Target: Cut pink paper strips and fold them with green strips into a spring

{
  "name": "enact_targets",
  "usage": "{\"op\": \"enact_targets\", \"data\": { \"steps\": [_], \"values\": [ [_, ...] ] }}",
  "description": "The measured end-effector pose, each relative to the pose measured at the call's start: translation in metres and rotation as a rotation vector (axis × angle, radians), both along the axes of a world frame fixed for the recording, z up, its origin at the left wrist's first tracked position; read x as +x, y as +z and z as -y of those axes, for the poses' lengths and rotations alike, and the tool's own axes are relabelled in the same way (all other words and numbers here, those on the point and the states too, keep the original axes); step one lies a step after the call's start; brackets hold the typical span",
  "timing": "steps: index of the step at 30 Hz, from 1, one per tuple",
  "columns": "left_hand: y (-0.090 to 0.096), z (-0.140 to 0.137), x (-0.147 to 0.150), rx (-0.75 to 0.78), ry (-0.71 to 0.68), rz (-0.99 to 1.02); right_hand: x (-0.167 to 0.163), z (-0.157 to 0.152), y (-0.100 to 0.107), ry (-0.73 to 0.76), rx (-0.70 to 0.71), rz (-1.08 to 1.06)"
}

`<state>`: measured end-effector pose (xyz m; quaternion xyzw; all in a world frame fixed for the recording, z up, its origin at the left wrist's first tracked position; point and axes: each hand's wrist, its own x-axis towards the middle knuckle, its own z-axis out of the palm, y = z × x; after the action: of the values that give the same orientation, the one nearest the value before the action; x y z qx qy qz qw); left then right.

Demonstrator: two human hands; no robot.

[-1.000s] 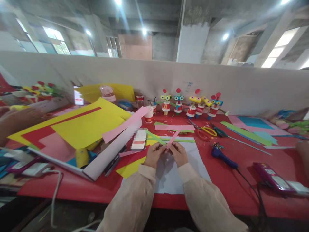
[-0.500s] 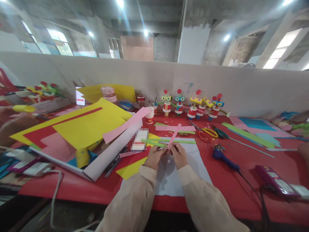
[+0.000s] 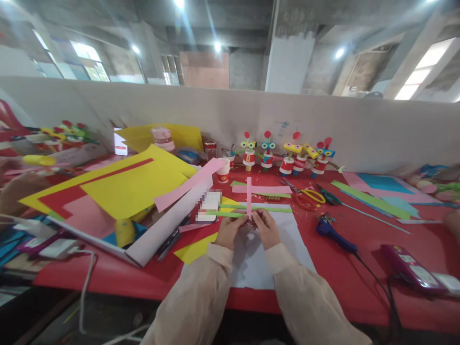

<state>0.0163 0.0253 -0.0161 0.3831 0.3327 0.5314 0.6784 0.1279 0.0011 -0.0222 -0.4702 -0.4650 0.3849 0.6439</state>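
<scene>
Above the white sheet (image 3: 283, 239), both hands pinch narrow paper strips at their meeting point. My left hand (image 3: 229, 232) is closed at the end of a green paper strip (image 3: 230, 214) that runs out to the left. My right hand (image 3: 266, 228) is closed at the lower end of a pink paper strip (image 3: 249, 194), which points straight away from me. The strips cross at my fingertips, where the fingers partly hide them. Just beyond lie another green strip (image 3: 275, 209) and a flat pink strip (image 3: 271, 189), with a small folded green spring (image 3: 273, 197) beside them.
Cup figures (image 3: 268, 155) stand along the back wall, near a paper cup (image 3: 223, 171). Yellow sheets (image 3: 136, 187) fill the left. On the right lie scissors (image 3: 311, 195), pliers (image 3: 325, 195), a blue glue gun (image 3: 334, 235) and a purple power strip (image 3: 409, 268). Another person's hand (image 3: 21, 191) shows far left.
The pink strip has swung from leaning right to pointing straight away from me. The green strip in my left hand shows more clearly to the left. Both hands stay close together.
</scene>
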Motion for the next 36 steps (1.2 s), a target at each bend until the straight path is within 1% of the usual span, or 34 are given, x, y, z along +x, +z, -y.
{"op": "enact_targets", "data": {
  "steps": [2, 5, 10, 14, 16, 20, 23, 26, 29, 33, 36],
  "values": [
    [-0.004, -0.002, 0.000, -0.025, 0.023, 0.021, 0.000, 0.000, 0.000, 0.034, 0.000, 0.021],
    [-0.007, -0.003, 0.000, -0.017, 0.047, 0.042, 0.000, 0.001, 0.001, 0.029, 0.013, 0.079],
    [-0.001, 0.000, 0.002, -0.056, 0.040, 0.107, -0.001, 0.003, -0.001, -0.007, 0.055, 0.176],
    [0.005, 0.002, 0.001, -0.026, 0.011, 0.083, 0.001, 0.005, -0.003, -0.008, 0.053, 0.203],
    [0.008, 0.004, 0.000, -0.009, -0.007, 0.073, 0.001, 0.006, -0.003, 0.001, 0.054, 0.201],
    [0.013, 0.008, -0.001, 0.001, -0.037, 0.074, 0.000, 0.007, 0.000, -0.029, 0.054, 0.172],
    [0.014, 0.010, 0.000, -0.010, -0.038, 0.085, 0.001, 0.007, 0.002, -0.003, 0.024, 0.164],
    [0.012, 0.009, 0.001, -0.041, -0.043, 0.119, 0.003, 0.006, 0.001, 0.017, 0.004, 0.174],
    [0.008, 0.006, 0.002, -0.083, -0.032, 0.130, 0.003, 0.005, -0.001, 0.026, 0.016, 0.177],
    [0.005, 0.003, 0.000, -0.079, 0.015, 0.125, 0.000, 0.004, -0.001, 0.073, 0.046, 0.155],
    [0.004, 0.001, -0.002, -0.078, 0.008, 0.163, -0.003, 0.005, -0.001, 0.092, 0.077, 0.121]
  ]
}}
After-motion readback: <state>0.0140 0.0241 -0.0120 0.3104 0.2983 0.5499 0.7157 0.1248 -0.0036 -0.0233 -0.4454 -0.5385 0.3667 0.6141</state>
